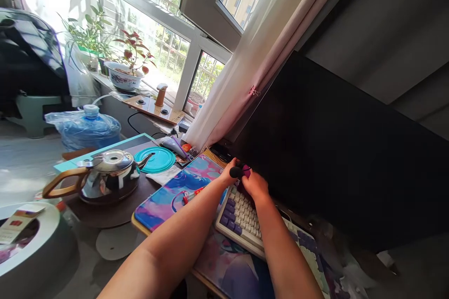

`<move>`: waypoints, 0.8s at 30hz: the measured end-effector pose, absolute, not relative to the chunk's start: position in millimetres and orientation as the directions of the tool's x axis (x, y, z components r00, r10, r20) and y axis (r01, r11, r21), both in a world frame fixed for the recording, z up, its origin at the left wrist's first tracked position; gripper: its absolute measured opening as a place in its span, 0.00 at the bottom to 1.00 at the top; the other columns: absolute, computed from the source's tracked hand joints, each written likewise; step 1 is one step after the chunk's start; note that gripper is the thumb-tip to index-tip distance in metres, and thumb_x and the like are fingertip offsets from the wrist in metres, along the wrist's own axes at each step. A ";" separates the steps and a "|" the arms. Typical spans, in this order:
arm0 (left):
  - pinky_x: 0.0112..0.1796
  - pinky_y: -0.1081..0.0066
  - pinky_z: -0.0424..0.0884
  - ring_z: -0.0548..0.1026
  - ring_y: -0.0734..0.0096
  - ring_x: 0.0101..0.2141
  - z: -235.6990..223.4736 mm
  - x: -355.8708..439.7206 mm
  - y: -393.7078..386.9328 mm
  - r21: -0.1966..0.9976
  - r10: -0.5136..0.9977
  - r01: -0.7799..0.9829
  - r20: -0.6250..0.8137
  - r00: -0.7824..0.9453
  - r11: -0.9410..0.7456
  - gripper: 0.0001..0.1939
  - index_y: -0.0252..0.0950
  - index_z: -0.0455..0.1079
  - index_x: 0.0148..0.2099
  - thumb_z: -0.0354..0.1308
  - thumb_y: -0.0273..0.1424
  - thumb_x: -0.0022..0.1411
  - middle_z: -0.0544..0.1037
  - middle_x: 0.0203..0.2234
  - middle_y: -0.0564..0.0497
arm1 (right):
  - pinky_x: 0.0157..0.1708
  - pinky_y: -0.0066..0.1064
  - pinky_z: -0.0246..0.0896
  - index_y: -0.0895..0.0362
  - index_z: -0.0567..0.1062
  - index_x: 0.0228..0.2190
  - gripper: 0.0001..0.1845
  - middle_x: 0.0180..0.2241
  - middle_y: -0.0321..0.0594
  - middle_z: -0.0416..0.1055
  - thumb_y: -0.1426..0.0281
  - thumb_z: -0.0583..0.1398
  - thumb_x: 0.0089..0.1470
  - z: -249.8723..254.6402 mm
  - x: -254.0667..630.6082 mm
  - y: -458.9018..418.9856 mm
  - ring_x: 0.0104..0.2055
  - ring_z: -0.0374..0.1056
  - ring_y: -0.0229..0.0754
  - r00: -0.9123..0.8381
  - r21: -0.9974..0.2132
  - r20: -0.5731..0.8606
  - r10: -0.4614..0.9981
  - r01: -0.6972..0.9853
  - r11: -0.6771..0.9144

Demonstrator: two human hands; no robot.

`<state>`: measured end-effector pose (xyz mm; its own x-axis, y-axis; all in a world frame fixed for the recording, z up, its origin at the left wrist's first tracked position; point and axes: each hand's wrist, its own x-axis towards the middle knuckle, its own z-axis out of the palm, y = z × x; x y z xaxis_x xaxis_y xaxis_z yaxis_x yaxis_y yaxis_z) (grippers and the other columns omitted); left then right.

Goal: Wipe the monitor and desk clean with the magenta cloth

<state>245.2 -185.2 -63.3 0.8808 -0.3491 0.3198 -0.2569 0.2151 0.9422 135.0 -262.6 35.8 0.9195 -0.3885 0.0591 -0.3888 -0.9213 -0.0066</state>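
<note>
Both hands meet above the far edge of a white and purple keyboard [242,212], in front of a large dark screen [343,149]. My left hand [230,172] is closed around a small object with a black rounded end [236,172] and a purple part [246,171]. Its kind cannot be made out. Close against it, my right hand [256,184] grips the purple part with bent fingers. Under my forearms lies a colourful desk mat [196,175]. Scissors with red handles [191,196] rest on the mat, partly behind my left forearm.
A metal kettle [112,175] with a wooden handle stands on a round brown table, near a turquoise lid [159,159]. Further left are a wrapped blue water jug [89,128] and a white bin [45,247]. Potted plants [124,74] line the window sill; a curtain [242,74] hangs beside the screen.
</note>
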 end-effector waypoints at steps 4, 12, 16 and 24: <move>0.55 0.53 0.81 0.84 0.51 0.48 -57.9 243.9 -184.1 0.955 -0.355 -0.266 0.296 0.887 0.130 0.24 0.38 0.76 0.54 0.69 0.24 0.53 0.87 0.44 0.45 | 0.56 0.40 0.71 0.52 0.75 0.62 0.25 0.62 0.49 0.80 0.63 0.56 0.67 40.8 124.4 -268.1 0.63 0.77 0.56 0.938 -0.016 0.041 -0.344 -0.343 -0.939; 0.57 0.53 0.79 0.82 0.48 0.55 -44.1 234.9 -176.9 0.937 -0.390 -0.348 0.308 0.868 -0.032 0.21 0.39 0.76 0.54 0.70 0.31 0.58 0.86 0.47 0.43 | 0.53 0.40 0.71 0.50 0.72 0.65 0.27 0.61 0.49 0.80 0.61 0.55 0.68 37.8 120.9 -272.3 0.60 0.78 0.56 0.938 -0.028 0.047 -0.342 -0.341 -0.940; 0.60 0.55 0.78 0.82 0.46 0.58 -43.5 234.0 -170.8 0.919 -0.410 -0.386 0.320 0.854 -0.086 0.22 0.39 0.76 0.54 0.71 0.30 0.57 0.86 0.51 0.41 | 0.56 0.40 0.70 0.52 0.72 0.66 0.29 0.60 0.52 0.81 0.64 0.58 0.65 40.4 117.0 -273.4 0.62 0.77 0.57 0.945 -0.011 0.062 -0.320 -0.320 -0.947; 0.62 0.50 0.76 0.82 0.44 0.58 -49.2 239.9 -170.9 0.903 -0.409 -0.415 0.338 0.848 -0.115 0.23 0.34 0.79 0.53 0.63 0.19 0.54 0.86 0.52 0.37 | 0.61 0.38 0.68 0.54 0.73 0.65 0.28 0.62 0.49 0.80 0.69 0.57 0.65 41.1 109.4 -266.3 0.64 0.76 0.54 0.958 0.015 0.098 -0.269 -0.272 -0.962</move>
